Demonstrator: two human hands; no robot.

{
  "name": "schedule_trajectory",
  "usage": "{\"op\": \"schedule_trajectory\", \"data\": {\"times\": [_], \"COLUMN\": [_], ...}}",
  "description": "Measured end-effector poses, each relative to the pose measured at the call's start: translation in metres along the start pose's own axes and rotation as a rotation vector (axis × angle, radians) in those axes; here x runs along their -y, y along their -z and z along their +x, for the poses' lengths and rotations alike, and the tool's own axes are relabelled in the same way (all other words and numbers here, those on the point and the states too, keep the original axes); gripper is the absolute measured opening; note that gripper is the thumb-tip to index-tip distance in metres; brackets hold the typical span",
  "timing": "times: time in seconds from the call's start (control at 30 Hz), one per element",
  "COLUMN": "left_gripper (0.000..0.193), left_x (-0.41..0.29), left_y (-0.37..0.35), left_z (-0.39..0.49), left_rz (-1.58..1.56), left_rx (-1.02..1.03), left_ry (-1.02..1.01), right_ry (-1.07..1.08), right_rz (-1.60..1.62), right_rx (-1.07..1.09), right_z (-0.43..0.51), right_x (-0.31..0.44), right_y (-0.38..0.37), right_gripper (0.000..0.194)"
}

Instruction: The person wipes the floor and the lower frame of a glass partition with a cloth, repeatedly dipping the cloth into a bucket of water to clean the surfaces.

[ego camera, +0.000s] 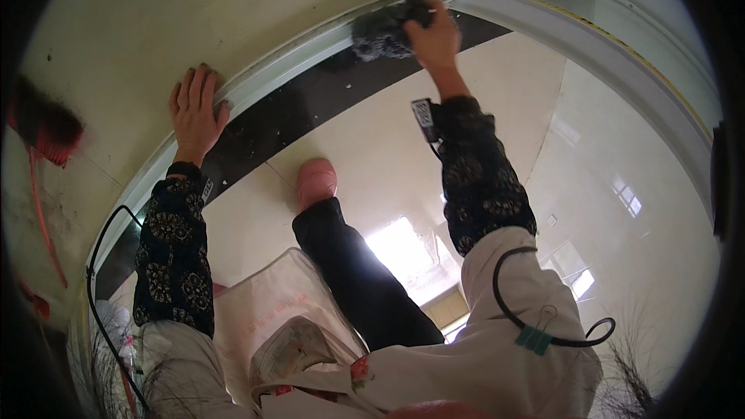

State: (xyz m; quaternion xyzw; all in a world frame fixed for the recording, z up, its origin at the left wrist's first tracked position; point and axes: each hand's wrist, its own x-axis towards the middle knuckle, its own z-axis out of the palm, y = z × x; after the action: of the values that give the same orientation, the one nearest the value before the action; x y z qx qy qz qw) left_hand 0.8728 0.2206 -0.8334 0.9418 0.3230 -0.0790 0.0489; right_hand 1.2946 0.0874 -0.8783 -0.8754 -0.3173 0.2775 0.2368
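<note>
My right hand [435, 35] grips a dark grey, fluffy cleaning cloth or brush [381, 32], blurred, at the white sliding-door floor track [302, 58] near the top centre. Part of it hangs over the black threshold strip [297, 107]. My left hand [198, 107] lies palm down with spread fingers on the beige floor and the track's edge at the left, and holds nothing.
A red broom [55, 134] with dark, dirty bristles lies at the far left. A white door frame [582, 41] curves along the right. My pink shoe [317, 180] stands on the glossy tiles [500, 99] inside the track. A black cable [90, 291] runs beside my left sleeve.
</note>
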Motion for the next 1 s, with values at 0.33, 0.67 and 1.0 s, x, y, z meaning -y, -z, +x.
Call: {"op": "schedule_trajectory", "data": {"times": [0.33,0.67,1.0], "left_gripper": [0.055,0.055,0.054], "left_x": [0.003,-0.002,0.001], "left_y": [-0.001,0.003,-0.001], "left_z": [0.000,0.004,0.004], "left_rz": [0.001,0.011,0.022], "left_rx": [-0.084,-0.026,-0.015], "left_ry": [-0.063,-0.016,-0.019], "right_ry": [0.172,0.348,-0.070], "right_rz": [-0.287,-0.544,-0.248], "right_rx": [0.127,-0.076,-0.031], "right_z": [-0.061,0.042,0.056], "right_x": [-0.018,-0.061,-0.060], "right_y": [0.032,-0.007,-0.045], "right_gripper": [0.053,0.056,0.064]}}
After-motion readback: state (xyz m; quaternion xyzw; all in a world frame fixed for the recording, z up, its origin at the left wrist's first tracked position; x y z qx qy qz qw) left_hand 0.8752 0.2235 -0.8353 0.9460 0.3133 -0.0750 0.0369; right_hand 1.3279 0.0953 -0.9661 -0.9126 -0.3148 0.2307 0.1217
